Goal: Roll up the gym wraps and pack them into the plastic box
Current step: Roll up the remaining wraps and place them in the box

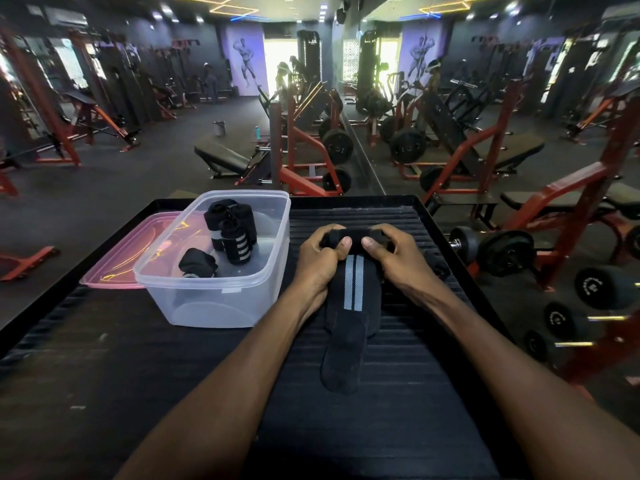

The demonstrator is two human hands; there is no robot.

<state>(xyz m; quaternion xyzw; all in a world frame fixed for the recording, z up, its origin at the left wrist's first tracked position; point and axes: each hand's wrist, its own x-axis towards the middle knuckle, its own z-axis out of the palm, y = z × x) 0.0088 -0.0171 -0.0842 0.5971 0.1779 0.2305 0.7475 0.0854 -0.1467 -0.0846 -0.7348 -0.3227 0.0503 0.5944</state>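
Centre of the frame: left hand [320, 258] and right hand [388, 252] side by side, each clamped on the rolled far end of a black gym wrap [349, 306], thumbs pressed on top of the roll, fingers curled over its far side. Unrolled tail of the wrap — 2 grey stripes down its middle — trailing toward the lower centre of the frame, flat on the black ribbed worktop [398, 358]. Just left of the hands, a clear plastic box [214, 299], open, standing on the worktop. Inside it, at least 3 rolled wraps [230, 228]: upright ones bunched at the far side, 1 with white bands showing, and 1 lying nearer the front-left corner. Pink translucent lid [121, 258] flat on the worktop, touching the box's left side. Right of the frame, beyond the worktop edge — dumbbells [498, 251] on a red rack. Upper half: dim gym, red-framed machines, benches.
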